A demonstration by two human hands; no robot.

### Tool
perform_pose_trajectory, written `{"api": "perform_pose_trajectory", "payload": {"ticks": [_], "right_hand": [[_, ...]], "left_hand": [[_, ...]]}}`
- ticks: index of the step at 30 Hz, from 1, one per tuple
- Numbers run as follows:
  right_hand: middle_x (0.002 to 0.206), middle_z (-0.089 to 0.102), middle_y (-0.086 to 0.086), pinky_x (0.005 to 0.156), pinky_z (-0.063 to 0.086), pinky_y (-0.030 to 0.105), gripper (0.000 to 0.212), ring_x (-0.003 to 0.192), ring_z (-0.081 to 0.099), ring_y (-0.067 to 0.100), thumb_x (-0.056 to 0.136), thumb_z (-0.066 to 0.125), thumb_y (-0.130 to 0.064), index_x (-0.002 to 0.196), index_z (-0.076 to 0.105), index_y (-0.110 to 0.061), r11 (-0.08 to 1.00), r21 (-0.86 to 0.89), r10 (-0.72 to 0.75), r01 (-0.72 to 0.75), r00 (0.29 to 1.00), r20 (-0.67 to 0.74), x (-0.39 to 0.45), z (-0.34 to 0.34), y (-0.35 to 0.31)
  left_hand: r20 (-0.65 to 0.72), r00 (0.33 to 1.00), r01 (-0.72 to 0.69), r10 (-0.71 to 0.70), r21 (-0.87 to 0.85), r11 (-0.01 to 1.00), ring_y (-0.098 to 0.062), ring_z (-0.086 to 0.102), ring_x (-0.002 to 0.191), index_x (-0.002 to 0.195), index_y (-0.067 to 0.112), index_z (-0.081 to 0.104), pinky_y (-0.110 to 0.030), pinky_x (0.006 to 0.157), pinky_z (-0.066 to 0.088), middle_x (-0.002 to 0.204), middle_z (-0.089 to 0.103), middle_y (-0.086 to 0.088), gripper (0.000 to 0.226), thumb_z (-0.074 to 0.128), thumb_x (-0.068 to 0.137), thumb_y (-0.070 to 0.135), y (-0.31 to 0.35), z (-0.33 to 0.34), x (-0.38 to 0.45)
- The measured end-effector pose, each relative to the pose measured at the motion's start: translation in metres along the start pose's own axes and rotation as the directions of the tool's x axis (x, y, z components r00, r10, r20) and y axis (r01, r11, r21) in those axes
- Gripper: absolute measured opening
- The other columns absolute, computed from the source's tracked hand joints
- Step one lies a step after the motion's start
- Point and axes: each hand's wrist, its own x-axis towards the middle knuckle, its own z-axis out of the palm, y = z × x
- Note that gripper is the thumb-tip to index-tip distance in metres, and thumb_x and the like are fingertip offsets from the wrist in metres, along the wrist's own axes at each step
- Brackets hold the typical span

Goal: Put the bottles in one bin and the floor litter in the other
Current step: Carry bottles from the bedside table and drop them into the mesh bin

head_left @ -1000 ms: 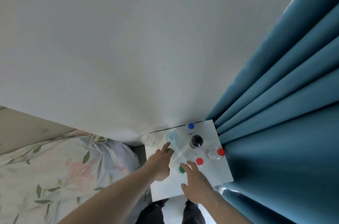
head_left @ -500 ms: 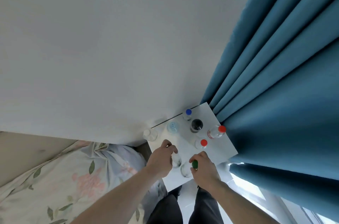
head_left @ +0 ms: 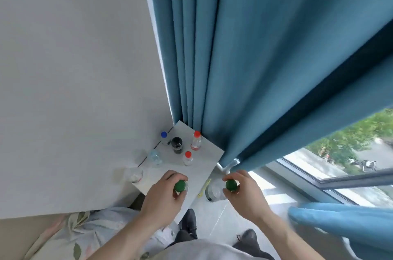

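Green caps are seen in both hands. The left hand (head_left: 163,193) is wrapped w/ a clenched grip round the neck of a clear green-capped bottle (head_left: 180,185), held over the near edge of the white desk (head_left: 209,154). The right hand (head_left: 244,190) is clenched likewise round a second green-capped bottle (head_left: 231,185), held off the desk's right side, above the pale floor (head_left: 221,217); its clear body (head_left: 214,191) is seen hanging below the fingers.

On the desk, five bottles are left standing upright: a blue-capped bottle (head_left: 163,136) at the far edge by the wall (head_left: 74,68), a dark bottle (head_left: 177,144) just beside it, a red-capped bottle (head_left: 196,140) near the curtain (head_left: 265,57), a smaller red-capped bottle (head_left: 188,158) nearer the hands, and a clear capless-looking bottle (head_left: 155,156) at the left edge. A clear cup-like container (head_left: 133,174) is seen at the desk's left corner, against the wall; whether it rests on the desk or beside it can't be told.

A thin yellow item (head_left: 204,187) is seen at the desk's right edge, between the two hands; what it is can't be told. Floral bedding (head_left: 85,230) is seen at lower left, dark shoes (head_left: 189,219) below the hands. No bin is in view.
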Motion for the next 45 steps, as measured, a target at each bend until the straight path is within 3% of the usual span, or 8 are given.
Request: {"api": "perform_pose_trajectory", "payload": {"ticks": [8,13,19,23,28,33,41,45], "right_hand": [[0.107,0.054,-0.022,0.072,0.048,0.017,0.021,0.083,0.064,0.002,0.084,0.070,-0.028,0.100,0.066,-0.042,0.954,0.275,0.193,-0.119,0.946,-0.260,-0.109,-0.063,0.087],[0.105,0.058,-0.019,0.072,0.045,0.013,0.021,0.081,0.064,0.004,0.083,0.073,-0.026,0.099,0.068,-0.040,0.907,0.382,0.328,-0.179,0.869,-0.371,-0.202,-0.104,0.165],[0.100,0.060,-0.022,0.077,0.047,0.018,0.023,0.082,0.061,0.001,0.077,0.077,-0.028,0.093,0.066,-0.042,0.856,0.471,0.454,-0.212,0.743,-0.491,-0.302,-0.140,0.259],[0.099,0.062,-0.021,0.080,0.049,0.019,0.024,0.086,0.059,0.000,0.073,0.074,-0.032,0.096,0.069,-0.039,0.812,0.539,0.540,-0.223,0.638,-0.549,-0.361,-0.150,0.312],[0.097,0.063,-0.020,0.079,0.045,0.013,0.027,0.091,0.061,0.000,0.073,0.077,-0.022,0.094,0.071,-0.038,0.731,0.637,0.661,-0.243,0.485,-0.572,-0.428,-0.157,0.364],[0.104,0.059,-0.025,0.077,0.050,0.019,0.027,0.082,0.061,0.002,0.078,0.075,-0.029,0.098,0.066,-0.044,0.624,0.731,0.776,-0.276,0.334,-0.536,-0.486,-0.160,0.407],[0.100,0.064,-0.025,0.067,0.047,0.010,0.027,0.083,0.063,-0.005,0.083,0.076,-0.037,0.107,0.066,-0.045,0.461,0.832,0.887,-0.308,0.126,-0.445,-0.557,-0.195,0.478],[0.102,0.063,-0.024,0.069,0.048,0.010,0.025,0.081,0.064,-0.005,0.084,0.076,-0.037,0.106,0.066,-0.044,0.408,0.864,0.910,-0.294,0.051,-0.412,-0.581,-0.226,0.517]], "left_hand": [[0.198,0.931,-0.326,0.308,0.065,0.943,-0.002,0.058,0.088,0.108,0.041,0.062,-0.026,0.081,0.051,0.109,0.054,0.028,0.018,0.063,0.090,0.039,0.133,0.052,0.022],[0.287,0.849,-0.481,0.445,0.067,0.874,0.001,0.057,0.085,0.105,0.042,0.061,-0.029,0.079,0.052,0.106,0.055,0.028,0.019,0.062,0.086,0.042,0.235,0.130,0.005],[0.370,0.748,-0.592,0.552,-0.004,0.806,0.000,0.062,0.082,0.106,0.042,0.063,-0.024,0.078,0.051,0.106,0.058,0.026,0.025,0.070,0.085,0.029,0.348,0.225,-0.048],[0.482,0.621,-0.679,0.618,-0.062,0.732,-0.001,0.065,0.078,0.107,0.041,0.064,-0.026,0.076,0.053,0.106,0.058,0.025,0.028,0.070,0.084,0.026,0.412,0.281,-0.079],[0.603,0.427,-0.806,0.673,-0.082,0.586,0.000,0.064,0.077,0.109,0.043,0.064,-0.018,0.071,0.048,0.101,0.058,0.024,0.028,0.069,0.086,0.028,0.484,0.339,-0.109],[0.704,0.228,-0.865,0.673,-0.170,0.471,-0.005,0.064,0.074,0.107,0.044,0.063,-0.019,0.067,0.050,0.106,0.056,0.027,0.025,0.068,0.089,0.028,0.551,0.402,-0.140],[0.753,-0.012,-0.855,0.658,-0.348,0.383,-0.007,0.064,0.070,0.105,0.043,0.064,-0.029,0.073,0.054,0.106,0.059,0.023,0.025,0.067,0.087,0.027,0.655,0.521,-0.177],[0.761,-0.089,-0.848,0.643,-0.396,0.352,-0.007,0.063,0.073,0.104,0.042,0.064,-0.025,0.072,0.053,0.105,0.059,0.023,0.023,0.068,0.086,0.027,0.711,0.570,-0.186]]}}
